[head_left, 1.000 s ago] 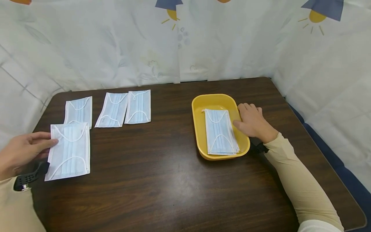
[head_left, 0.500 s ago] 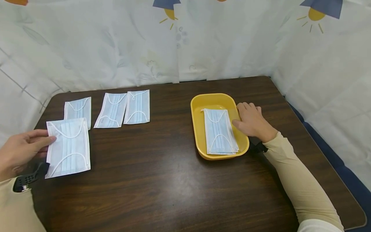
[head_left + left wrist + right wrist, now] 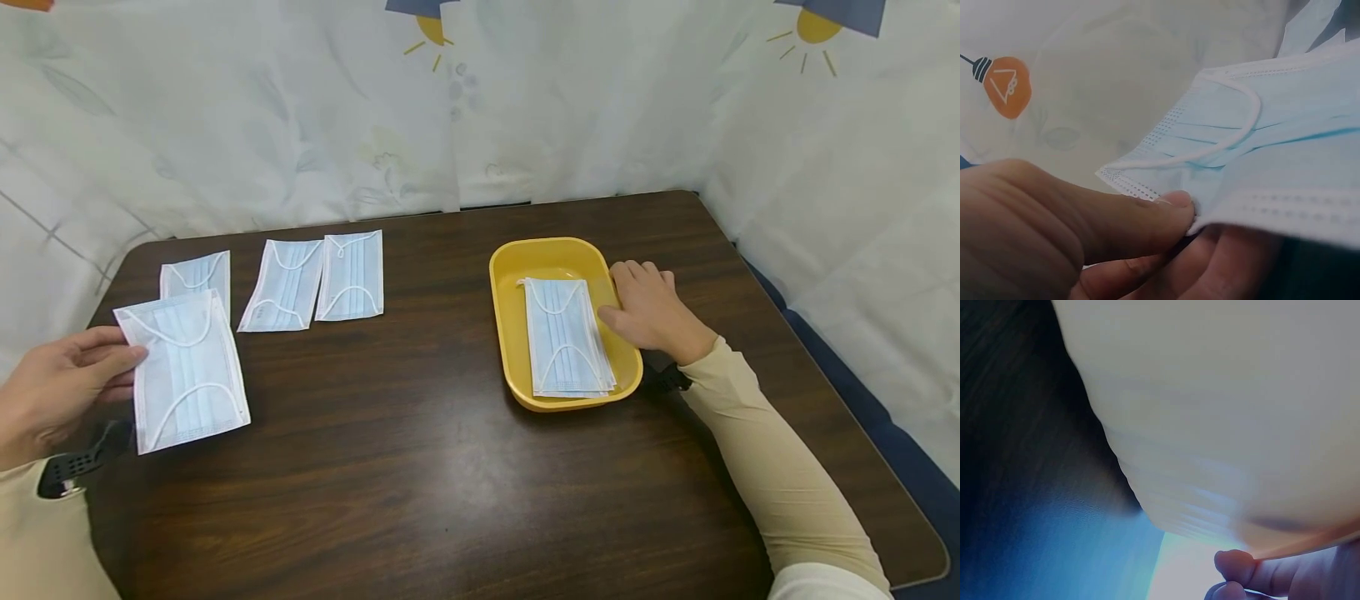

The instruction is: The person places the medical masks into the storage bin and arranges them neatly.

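Pale-blue mask extends rightward from the left hand pinching its left long edge, long axis running near to far; yellow tray, right rim gripped by the right hand, well apart rightward.

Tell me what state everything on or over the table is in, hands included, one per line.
Left hand, pinching a mask
Held mask, raised, gripped by one edge
Right hand, gripping the tray's rim
Tray, upright, uncovered, holding masks
Stack, in the tray, edges slightly fanned
Far-left mask, flat on the table, partly hidden
Middle mask, flat
Rightmost loose mask, flat, beside the middle one
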The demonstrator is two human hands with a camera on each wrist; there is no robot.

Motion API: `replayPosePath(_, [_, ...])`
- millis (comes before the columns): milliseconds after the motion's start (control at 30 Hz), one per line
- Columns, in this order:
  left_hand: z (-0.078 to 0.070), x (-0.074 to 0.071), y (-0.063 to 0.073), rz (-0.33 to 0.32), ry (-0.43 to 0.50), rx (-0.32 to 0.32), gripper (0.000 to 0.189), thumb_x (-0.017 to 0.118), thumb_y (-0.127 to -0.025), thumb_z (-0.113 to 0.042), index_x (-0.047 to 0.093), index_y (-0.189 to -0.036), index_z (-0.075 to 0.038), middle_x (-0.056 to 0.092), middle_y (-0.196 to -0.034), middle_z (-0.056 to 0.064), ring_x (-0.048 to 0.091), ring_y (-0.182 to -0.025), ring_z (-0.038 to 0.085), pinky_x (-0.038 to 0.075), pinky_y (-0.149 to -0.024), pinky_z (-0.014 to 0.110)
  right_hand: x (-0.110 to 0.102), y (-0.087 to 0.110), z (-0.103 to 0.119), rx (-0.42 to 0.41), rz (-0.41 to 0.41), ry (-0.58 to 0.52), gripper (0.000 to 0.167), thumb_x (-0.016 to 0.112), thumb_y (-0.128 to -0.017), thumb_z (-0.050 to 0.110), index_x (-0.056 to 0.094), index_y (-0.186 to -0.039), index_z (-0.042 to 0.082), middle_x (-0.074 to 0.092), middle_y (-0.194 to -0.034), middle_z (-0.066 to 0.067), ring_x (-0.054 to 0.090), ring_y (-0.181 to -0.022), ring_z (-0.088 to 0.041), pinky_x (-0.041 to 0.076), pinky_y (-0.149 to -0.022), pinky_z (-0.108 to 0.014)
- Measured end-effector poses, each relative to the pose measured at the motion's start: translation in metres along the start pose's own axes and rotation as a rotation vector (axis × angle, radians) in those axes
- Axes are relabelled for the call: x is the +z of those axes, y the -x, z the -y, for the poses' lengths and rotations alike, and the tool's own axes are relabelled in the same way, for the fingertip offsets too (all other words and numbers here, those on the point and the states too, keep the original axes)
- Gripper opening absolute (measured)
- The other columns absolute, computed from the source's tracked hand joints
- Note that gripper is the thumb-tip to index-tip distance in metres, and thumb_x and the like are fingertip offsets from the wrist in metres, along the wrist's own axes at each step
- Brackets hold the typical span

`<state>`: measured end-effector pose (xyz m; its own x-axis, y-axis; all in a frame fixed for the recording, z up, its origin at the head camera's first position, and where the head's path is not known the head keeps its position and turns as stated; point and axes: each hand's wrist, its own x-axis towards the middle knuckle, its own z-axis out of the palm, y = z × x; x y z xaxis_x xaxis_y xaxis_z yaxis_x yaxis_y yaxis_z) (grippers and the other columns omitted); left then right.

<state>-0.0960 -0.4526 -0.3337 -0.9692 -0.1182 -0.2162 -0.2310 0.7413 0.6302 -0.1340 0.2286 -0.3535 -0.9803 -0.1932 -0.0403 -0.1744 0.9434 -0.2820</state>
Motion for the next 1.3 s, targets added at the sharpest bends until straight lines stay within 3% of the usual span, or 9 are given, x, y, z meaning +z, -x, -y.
replayPosePath(167, [-0.005, 0.001, -0.003, -0.006, 0.024, 0.017, 0.047, 0.052, -0.109, -0.027, 0.040, -0.139, 0.007, 0.053, -0.081, -0.041, 0.062, -0.069, -0.005, 0.059, -0.060, 0.018, 0.000, 0.000, 0.000, -0.004, 0.002, -0.006, 0.034, 0.049, -0.093, 0.027, 0.052, -0.114, 0.001, 0.052, -0.098, -0.014, 0.041, -0.091, -0.034, 0.028, -0.079, -0.046])
replayPosePath(333, [-0.006, 0.001, -0.007, -0.001, 0.106, 0.022, 0.015, 0.057, -0.106, -0.027, 0.050, -0.120, -0.026, 0.059, -0.083, -0.037, 0.063, -0.070, -0.004, 0.059, -0.060, 0.019, 0.000, 0.000, 0.001, -0.003, 0.003, -0.005, 0.034, 0.050, -0.093, 0.027, 0.053, -0.114, 0.001, 0.052, -0.098, -0.014, 0.041, -0.091, -0.034, 0.028, -0.079, -0.046])
replayPosePath(433, [-0.009, 0.001, -0.008, 0.002, 0.134, 0.021, 0.026, 0.060, -0.105, -0.029, 0.052, -0.128, -0.020, 0.061, -0.082, -0.034, 0.064, -0.070, -0.005, 0.059, -0.060, 0.019, 0.000, 0.000, 0.001, -0.005, -0.002, -0.002, 0.036, 0.051, -0.093, 0.027, 0.053, -0.116, 0.000, 0.053, -0.099, -0.014, 0.042, -0.091, -0.034, 0.029, -0.079, -0.047])
replayPosePath(500, [-0.012, 0.003, -0.008, 0.007, 0.155, 0.027, 0.038, 0.061, -0.105, -0.027, 0.049, -0.135, -0.008, 0.061, -0.083, -0.034, 0.065, -0.070, -0.005, 0.060, -0.060, 0.019, -0.001, 0.000, 0.000, -0.004, -0.003, -0.002, 0.036, 0.051, -0.092, 0.027, 0.053, -0.116, 0.000, 0.054, -0.099, -0.014, 0.042, -0.091, -0.034, 0.029, -0.079, -0.047])
replayPosePath(700, [-0.020, 0.008, -0.009, 0.038, 0.236, 0.060, 0.027, 0.062, -0.103, -0.015, 0.051, -0.127, -0.012, 0.067, -0.086, -0.032, 0.068, -0.068, -0.003, 0.060, -0.059, 0.019, -0.001, 0.001, 0.000, -0.007, 0.000, 0.000, 0.032, 0.049, -0.093, 0.028, 0.052, -0.112, 0.002, 0.052, -0.098, -0.014, 0.041, -0.091, -0.034, 0.028, -0.079, -0.046])
replayPosePath(800, [-0.025, 0.011, -0.009, 0.049, 0.189, 0.066, 0.050, 0.060, -0.105, -0.018, 0.042, -0.146, 0.004, 0.063, -0.086, -0.035, 0.068, -0.068, -0.002, 0.060, -0.059, 0.019, -0.001, 0.001, 0.000, -0.007, 0.003, 0.001, 0.031, 0.049, -0.093, 0.028, 0.052, -0.110, 0.002, 0.052, -0.097, -0.014, 0.041, -0.091, -0.034, 0.027, -0.078, -0.046])
replayPosePath(900, [-0.032, 0.014, -0.009, 0.053, 0.127, 0.064, 0.071, 0.058, -0.106, -0.022, 0.024, -0.151, 0.020, 0.059, -0.085, -0.038, 0.068, -0.068, -0.002, 0.061, -0.060, 0.019, -0.002, 0.001, 0.000, -0.005, 0.003, 0.003, 0.031, 0.049, -0.093, 0.028, 0.052, -0.110, 0.002, 0.052, -0.097, -0.014, 0.041, -0.091, -0.034, 0.028, -0.079, -0.046])
replayPosePath(1200, [-0.047, 0.022, -0.009, 0.074, 0.081, 0.092, 0.073, 0.060, -0.105, -0.025, 0.025, -0.153, 0.019, 0.056, -0.086, -0.040, 0.069, -0.069, -0.003, 0.061, -0.062, 0.019, -0.002, 0.002, 0.000, -0.008, 0.002, -0.005, 0.031, 0.048, -0.092, 0.028, 0.052, -0.109, 0.002, 0.051, -0.096, -0.013, 0.041, -0.091, -0.034, 0.028, -0.080, -0.047])
replayPosePath(1300, [-0.054, 0.026, -0.007, 0.069, 0.022, 0.095, 0.073, 0.058, -0.106, -0.027, 0.026, -0.154, 0.017, 0.074, -0.099, -0.009, 0.068, -0.070, -0.002, 0.061, -0.062, 0.019, -0.003, 0.002, 0.001, -0.008, 0.005, -0.006, 0.030, 0.049, -0.092, 0.027, 0.052, -0.108, 0.002, 0.051, -0.096, -0.013, 0.041, -0.091, -0.034, 0.029, -0.081, -0.047])
